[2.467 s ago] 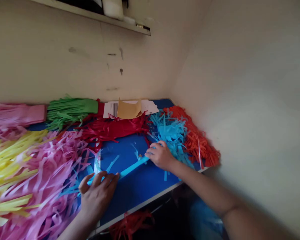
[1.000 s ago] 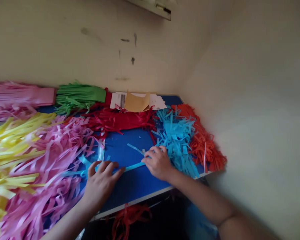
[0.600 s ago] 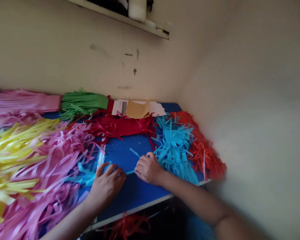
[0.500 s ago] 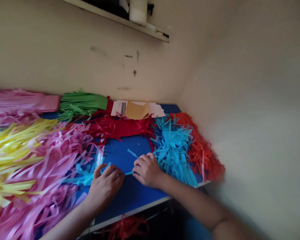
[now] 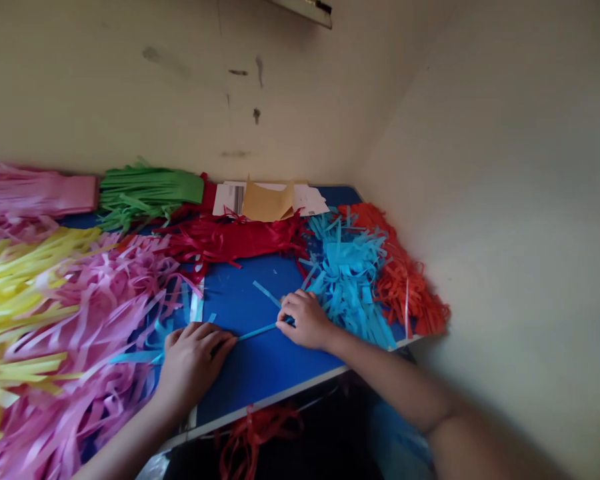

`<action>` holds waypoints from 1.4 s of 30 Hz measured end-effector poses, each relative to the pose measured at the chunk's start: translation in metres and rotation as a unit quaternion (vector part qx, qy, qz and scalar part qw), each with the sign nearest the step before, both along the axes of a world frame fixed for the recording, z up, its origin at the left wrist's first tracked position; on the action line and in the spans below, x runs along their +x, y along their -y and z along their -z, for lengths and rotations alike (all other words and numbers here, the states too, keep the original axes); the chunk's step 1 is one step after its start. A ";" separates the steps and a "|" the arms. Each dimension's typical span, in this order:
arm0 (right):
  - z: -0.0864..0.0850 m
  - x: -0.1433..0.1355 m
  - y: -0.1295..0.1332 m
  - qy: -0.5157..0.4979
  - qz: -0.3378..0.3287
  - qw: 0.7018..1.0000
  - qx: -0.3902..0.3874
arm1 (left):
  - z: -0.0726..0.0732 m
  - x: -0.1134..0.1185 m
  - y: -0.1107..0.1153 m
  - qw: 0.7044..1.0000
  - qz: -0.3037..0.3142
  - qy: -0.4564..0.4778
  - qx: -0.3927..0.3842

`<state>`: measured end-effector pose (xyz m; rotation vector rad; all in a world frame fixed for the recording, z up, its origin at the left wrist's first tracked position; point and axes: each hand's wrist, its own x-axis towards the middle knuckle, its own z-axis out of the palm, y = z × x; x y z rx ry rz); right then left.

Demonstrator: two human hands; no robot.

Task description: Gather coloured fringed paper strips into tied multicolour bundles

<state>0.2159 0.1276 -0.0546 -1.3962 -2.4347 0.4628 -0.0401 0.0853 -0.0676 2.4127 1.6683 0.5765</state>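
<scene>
A narrow twisted strip of blue tissue paper (image 5: 257,332) stretches between my two hands, just above the blue tabletop (image 5: 260,380). My left hand (image 5: 195,353) is closed on its left end, with loose blue fringe (image 5: 140,357) spreading out beyond it. At the other end, my right hand (image 5: 305,320) pinches the strip between thumb and fingers. A free blue tail (image 5: 267,293) sticks out past the right fingertips. Right behind that hand lies a heap of blue tissue fringe (image 5: 347,280).
Pink fringe (image 5: 125,293) and yellow fringe (image 5: 25,293) cover the left side. Along the back lie green fringe (image 5: 153,189), red fringe (image 5: 240,239) and papers with a brown piece (image 5: 267,201). Orange fringe (image 5: 410,293) borders the right wall. Red strands (image 5: 253,440) hang below the front edge.
My hands have moved apart, the right one rightward and the left one leftward, so a longer stretch of blue strip shows between them. The view has tilted down.
</scene>
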 end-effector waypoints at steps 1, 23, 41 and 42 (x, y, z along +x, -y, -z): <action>-0.004 -0.004 -0.001 0.013 0.019 1.000 -0.018 | -0.004 0.003 -0.001 1.000 -0.013 -0.021 -0.016; -0.041 -0.009 0.031 -0.053 -0.118 0.989 0.077 | -0.042 0.021 0.011 0.957 0.160 -0.015 0.242; -0.044 -0.036 0.101 -0.624 0.106 0.668 -0.391 | -0.082 0.061 0.076 0.940 0.062 0.309 0.127; -0.045 -0.037 0.103 -0.627 0.102 0.673 -0.378 | -0.082 0.064 0.078 0.938 0.057 0.324 0.114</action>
